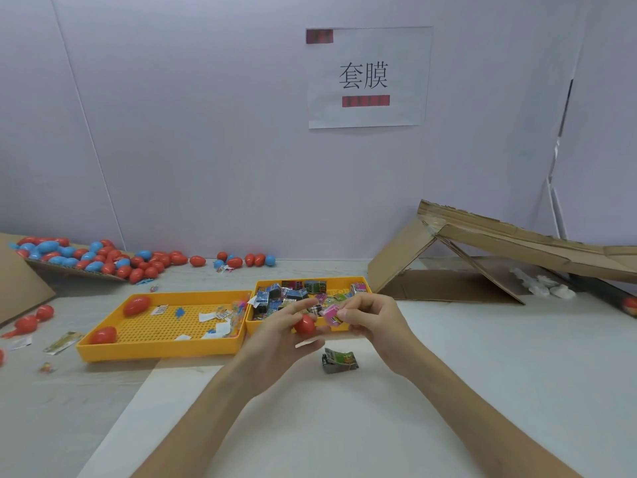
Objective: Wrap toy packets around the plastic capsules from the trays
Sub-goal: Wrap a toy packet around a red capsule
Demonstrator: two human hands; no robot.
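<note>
A red plastic capsule (304, 325) is gripped by the fingertips of the left hand (275, 336), whose fingers are curled round it. A pink toy packet (332, 313) is pinched by the right hand (372, 322) just beside the capsule; whether the two touch cannot be told. Both hands are held above the near edge of the right tray, with the forearms stretched forward over the surface.

A crumpled green toy packet (339, 360) is seen lying on the pale surface (482, 374) just below the hands.

Two yellow perforated trays are set side by side. The right tray (310, 279) is filled with mixed toy packets. In the left tray (162, 351) two red capsules (137, 305) and some scraps of paper are held.

Farther left, a heap of red and blue capsules (103, 260) is spread along the wall, partly on a cardboard sheet. On the right a folded cardboard ramp (482, 250) is propped up. A paper sign (367, 77) with two large characters is fixed to the plain lilac wall.
</note>
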